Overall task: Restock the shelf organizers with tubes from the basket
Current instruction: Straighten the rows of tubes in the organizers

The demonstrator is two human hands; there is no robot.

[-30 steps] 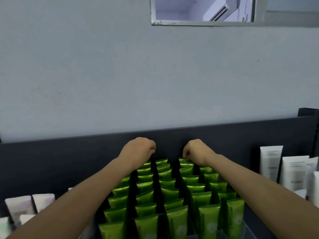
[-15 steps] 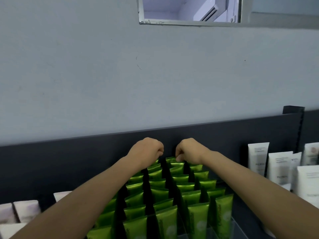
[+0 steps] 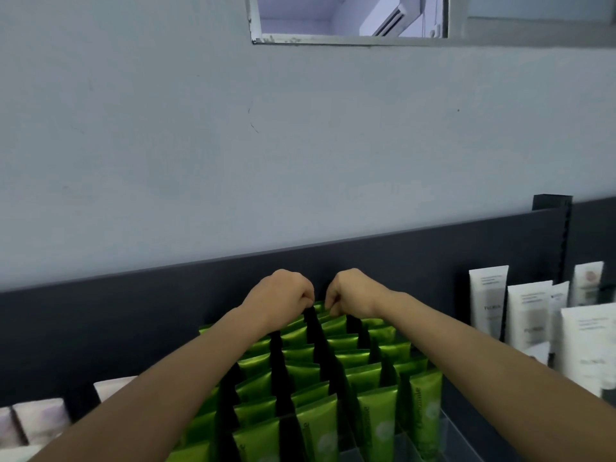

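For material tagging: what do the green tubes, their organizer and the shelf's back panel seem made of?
The green tubes look like soft plastic with a metallic gloss, judging by their bright sheen bands. The organizer is clear rigid plastic, probably acrylic; things show through its walls. The back panel is dark and matte, possibly painted metal; it shows no glare.

The rows of tubes are seen standing upright mid-shelf, packed in files running front to back inside the organizer. Both hands are placed over the rearmost rows, the left hand just left of the right hand, close together but apart. Right behind them the back panel is set, and the wall rises above it, with a window opening at the top. Other tubes are stood to the right, below an upright post; packs are lined up far left.
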